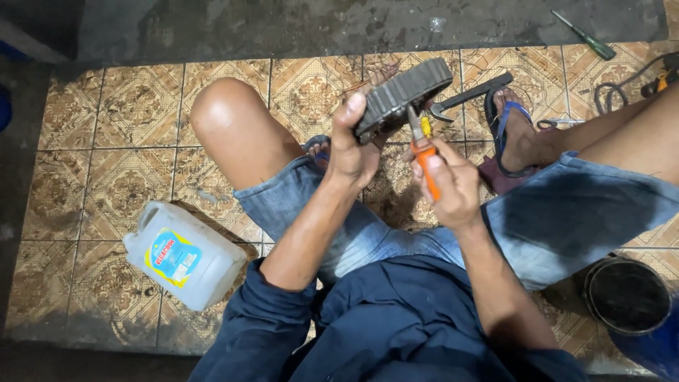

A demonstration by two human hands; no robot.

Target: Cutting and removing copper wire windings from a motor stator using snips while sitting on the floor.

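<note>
Our left hand [351, 145] grips the toothed gear [403, 97] by its lower rim, our right hand [449, 185] is clenched on orange-handled pliers [423, 145] whose tips vanish behind that gear, hiding what they bite.

One toothed gear [403, 97], one orange-handled pliers [426, 159], one wrench [470, 95], one green screwdriver [584, 35] at one o'clock, one white jug [185, 256] at eight o'clock, one dark bucket [627, 296].
</note>
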